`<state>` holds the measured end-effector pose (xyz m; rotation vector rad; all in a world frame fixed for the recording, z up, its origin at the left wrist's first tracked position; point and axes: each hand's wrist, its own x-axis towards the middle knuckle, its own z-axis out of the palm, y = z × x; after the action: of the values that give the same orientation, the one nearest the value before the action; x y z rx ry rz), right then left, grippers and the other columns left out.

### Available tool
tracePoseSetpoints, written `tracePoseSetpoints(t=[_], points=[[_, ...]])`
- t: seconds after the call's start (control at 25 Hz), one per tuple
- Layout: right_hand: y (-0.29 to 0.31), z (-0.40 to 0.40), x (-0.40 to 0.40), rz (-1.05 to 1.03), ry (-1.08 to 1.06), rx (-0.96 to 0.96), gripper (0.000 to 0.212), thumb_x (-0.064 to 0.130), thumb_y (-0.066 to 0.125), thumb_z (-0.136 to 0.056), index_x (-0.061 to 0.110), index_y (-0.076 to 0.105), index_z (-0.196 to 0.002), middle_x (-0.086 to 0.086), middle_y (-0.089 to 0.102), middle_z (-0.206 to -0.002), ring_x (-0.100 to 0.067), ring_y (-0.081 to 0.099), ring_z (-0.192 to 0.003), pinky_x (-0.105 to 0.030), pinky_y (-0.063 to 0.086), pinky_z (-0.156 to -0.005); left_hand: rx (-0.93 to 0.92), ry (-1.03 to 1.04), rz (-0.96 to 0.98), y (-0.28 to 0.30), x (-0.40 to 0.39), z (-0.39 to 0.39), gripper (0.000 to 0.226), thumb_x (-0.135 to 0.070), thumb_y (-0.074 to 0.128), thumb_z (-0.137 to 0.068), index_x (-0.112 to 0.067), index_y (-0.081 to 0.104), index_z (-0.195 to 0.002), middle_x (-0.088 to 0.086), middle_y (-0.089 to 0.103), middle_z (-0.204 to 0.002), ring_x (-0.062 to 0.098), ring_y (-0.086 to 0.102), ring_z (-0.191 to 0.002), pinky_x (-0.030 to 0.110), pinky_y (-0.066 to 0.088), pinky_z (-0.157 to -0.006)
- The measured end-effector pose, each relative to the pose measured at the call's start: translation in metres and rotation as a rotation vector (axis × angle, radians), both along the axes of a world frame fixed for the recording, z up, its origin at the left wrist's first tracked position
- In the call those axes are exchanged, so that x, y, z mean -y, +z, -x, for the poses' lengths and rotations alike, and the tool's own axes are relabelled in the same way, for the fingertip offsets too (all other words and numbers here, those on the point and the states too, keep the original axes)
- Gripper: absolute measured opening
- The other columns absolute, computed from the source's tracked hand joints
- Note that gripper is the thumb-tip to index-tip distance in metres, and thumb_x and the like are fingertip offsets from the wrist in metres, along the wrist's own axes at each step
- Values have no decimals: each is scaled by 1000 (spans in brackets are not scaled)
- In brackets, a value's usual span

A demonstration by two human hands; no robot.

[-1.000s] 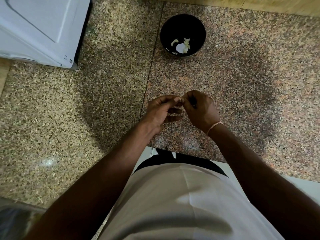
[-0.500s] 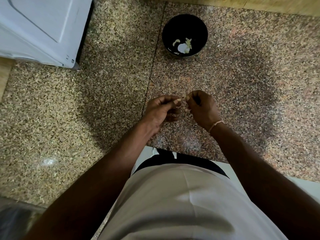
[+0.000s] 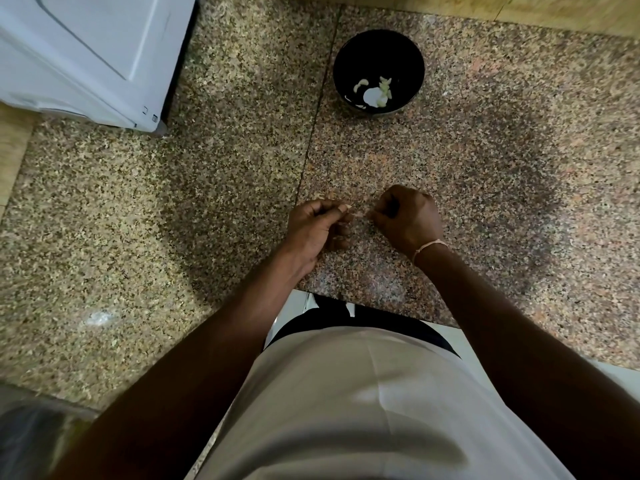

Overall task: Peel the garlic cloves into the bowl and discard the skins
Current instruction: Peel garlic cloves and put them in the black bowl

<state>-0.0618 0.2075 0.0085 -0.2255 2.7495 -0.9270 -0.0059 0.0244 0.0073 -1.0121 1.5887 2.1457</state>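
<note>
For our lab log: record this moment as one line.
left hand: pinching skin | right hand: curled, contents hidden | bowl: peeled cloves

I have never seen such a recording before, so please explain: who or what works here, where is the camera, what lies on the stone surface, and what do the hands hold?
No machine works here: a person uses two bare hands. The single camera sits on the person's head and looks down, so you see both arms and the pale shirt below. The left hand and the right hand are close together above the speckled stone counter, fingers curled, pinching something small and pale between them, probably a garlic clove or its skin; it is too small to tell which. Farther away stands a black bowl with a few pale garlic pieces inside. At the upper left is a white appliance.
</note>
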Motion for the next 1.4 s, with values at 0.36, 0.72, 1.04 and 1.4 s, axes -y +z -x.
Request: tracePoseSetpoints(t=[0.36, 0.72, 1.04, 1.4], points=[[7, -2, -4, 33, 30, -11, 20, 22, 54, -98, 18, 74, -96, 0, 74, -90, -18, 68, -73, -31, 56, -63, -3, -3, 13, 6, -3, -8, 8, -9, 70, -99, -5, 73, -106, 13, 79, -89, 20, 69, -64, 32, 62, -54], [1, -10, -7, -4, 57, -16, 42, 34, 40, -109, 11, 61, -80, -7, 63, -70, -26, 58, -57, -35, 45, -53, 13, -11, 37, 2, -6, -10, 4, -12, 69, -100, -10, 72, -100, 14, 80, -96, 18, 70, -63, 31, 62, -54], [15, -14, -16, 96, 91, -101, 12, 12, 59, -91, 16, 70, -94, 1, 70, -92, -17, 65, -78, -38, 58, -69, -5, 4, 53, 7, -12, -11, 5, -11, 70, -100, -9, 74, -102, 18, 79, -99, 18, 70, -61, 29, 59, -50], [17, -30, -11, 191, 130, -94, 21, 24, 63, -98, 24, 72, -117, 12, 70, -84, 0, 64, -70, -19, 50, -64, -36, 3, 56, 13, -24, -21, 6, -11, 70, -99, -10, 76, -99, 12, 80, -91, 20, 68, -62, 31, 59, -52]])
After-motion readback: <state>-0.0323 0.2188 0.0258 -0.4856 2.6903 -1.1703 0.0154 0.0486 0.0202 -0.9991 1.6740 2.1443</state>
